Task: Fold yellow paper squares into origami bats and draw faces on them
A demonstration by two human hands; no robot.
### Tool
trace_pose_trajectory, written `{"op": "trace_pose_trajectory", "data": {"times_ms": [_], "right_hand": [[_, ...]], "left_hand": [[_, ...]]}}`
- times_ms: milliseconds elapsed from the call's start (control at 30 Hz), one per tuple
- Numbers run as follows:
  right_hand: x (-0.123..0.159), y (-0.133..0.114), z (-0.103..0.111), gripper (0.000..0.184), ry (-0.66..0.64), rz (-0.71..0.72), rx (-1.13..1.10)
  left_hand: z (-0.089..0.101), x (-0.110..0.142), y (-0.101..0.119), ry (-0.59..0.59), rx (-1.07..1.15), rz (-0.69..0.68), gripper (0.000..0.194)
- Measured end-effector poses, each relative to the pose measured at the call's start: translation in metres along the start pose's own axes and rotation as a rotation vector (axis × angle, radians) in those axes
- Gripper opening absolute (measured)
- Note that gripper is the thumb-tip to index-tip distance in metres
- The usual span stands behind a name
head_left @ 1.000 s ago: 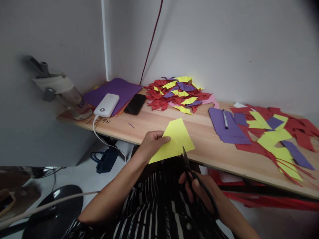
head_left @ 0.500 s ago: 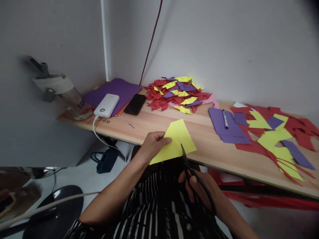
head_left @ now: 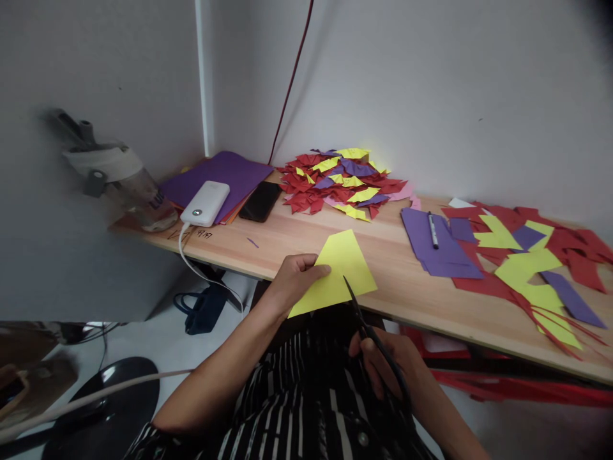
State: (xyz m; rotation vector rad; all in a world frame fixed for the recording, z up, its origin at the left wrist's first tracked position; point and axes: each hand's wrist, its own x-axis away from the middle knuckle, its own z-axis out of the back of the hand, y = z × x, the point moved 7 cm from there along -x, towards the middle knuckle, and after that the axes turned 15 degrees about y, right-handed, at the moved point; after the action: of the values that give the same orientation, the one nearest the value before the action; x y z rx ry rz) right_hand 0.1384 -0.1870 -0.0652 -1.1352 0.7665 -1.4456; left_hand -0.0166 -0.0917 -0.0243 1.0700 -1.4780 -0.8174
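My left hand (head_left: 293, 278) pinches the left edge of a yellow paper sheet (head_left: 341, 265), holding it just above the front edge of the wooden table (head_left: 383, 246). My right hand (head_left: 387, 364) grips black scissors (head_left: 368, 332) below the sheet. The blade tips reach into the paper's lower edge. Both hands are closed on what they hold.
A heap of red, yellow and purple paper cutouts (head_left: 342, 180) lies at the back. More scraps (head_left: 531, 255) and a purple sheet with a marker (head_left: 432, 229) lie right. A phone (head_left: 260, 200), power bank (head_left: 205, 202), purple folder (head_left: 218, 176) and bottle (head_left: 129, 185) sit left.
The scissors have pushed a little further up into the yellow sheet's lower edge, and my right hand has shifted slightly. The left hand keeps its hold.
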Motion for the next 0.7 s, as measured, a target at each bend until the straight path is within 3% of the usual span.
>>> {"op": "trace_pose_trajectory", "data": {"times_ms": [333, 700], "right_hand": [[0.002, -0.006, 0.002, 0.051, 0.02, -0.024, -0.046], [0.01, -0.031, -0.002, 0.05, -0.079, 0.11, 0.061]], "left_hand": [[0.0, 0.001, -0.002, 0.007, 0.028, 0.02, 0.021], [-0.003, 0.005, -0.008, -0.069, 0.024, 0.031, 0.026]]}}
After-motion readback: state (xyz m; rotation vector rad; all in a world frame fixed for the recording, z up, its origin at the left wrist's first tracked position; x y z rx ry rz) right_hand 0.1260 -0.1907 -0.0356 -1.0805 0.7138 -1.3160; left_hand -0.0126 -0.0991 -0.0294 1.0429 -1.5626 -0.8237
